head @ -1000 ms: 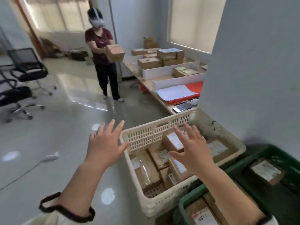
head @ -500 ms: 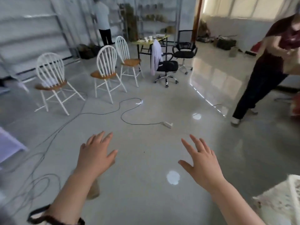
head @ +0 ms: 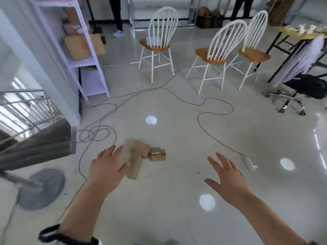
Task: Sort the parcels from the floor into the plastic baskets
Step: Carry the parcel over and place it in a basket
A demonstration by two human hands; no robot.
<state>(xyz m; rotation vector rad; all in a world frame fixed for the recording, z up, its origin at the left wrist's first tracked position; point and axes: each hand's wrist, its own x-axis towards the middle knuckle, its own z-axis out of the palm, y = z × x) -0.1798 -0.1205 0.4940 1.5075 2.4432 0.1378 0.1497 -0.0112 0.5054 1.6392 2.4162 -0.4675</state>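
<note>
Head view: poised above parcels (head: pixel 141 156) on the floor (head: pixel 177 209), nothing held.
Shows left hand (head: pixel 108 171) and right hand (head: pixel 228 181) with fingers spread apart, gripping nothing; puts about 3 brown parcels, touching one another, at lower centre of the frame, partly behind the left hand. Risks a foot snagging the loose cable (head: pixel 197 121) looping near the pile, or dropping a parcel by scooping all 3 at once. Shows no baskets.
</note>
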